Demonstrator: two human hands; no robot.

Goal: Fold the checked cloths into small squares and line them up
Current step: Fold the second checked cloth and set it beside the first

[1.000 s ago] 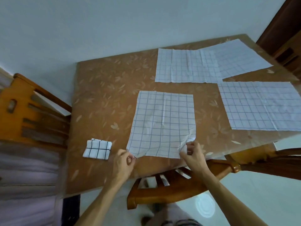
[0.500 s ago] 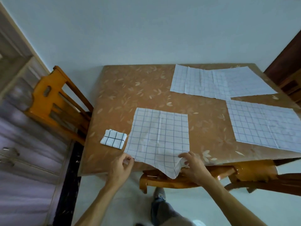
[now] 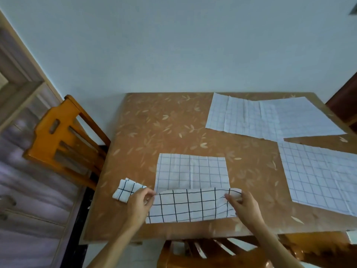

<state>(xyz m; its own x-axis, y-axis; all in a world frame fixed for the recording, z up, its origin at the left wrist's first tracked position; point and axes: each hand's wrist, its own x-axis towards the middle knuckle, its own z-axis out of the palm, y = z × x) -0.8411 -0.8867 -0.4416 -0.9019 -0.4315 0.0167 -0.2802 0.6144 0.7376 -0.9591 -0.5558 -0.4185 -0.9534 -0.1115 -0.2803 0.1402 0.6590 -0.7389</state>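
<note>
Folding the near edge of a checked cloth [image 3: 191, 171]

Left hand [image 3: 142, 205] and right hand [image 3: 244, 206] each pinch a corner of the turned-up flap, low in the centre, just beside a folded square [image 3: 125, 189] at left. A lopsided pull could land the fold crooked or nudge that square.

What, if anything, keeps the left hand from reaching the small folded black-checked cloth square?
Likely yes: the left hand lies beside the small folded black-checked cloth square, nothing between, though it pinches the half-folded white checked cloth.
</note>
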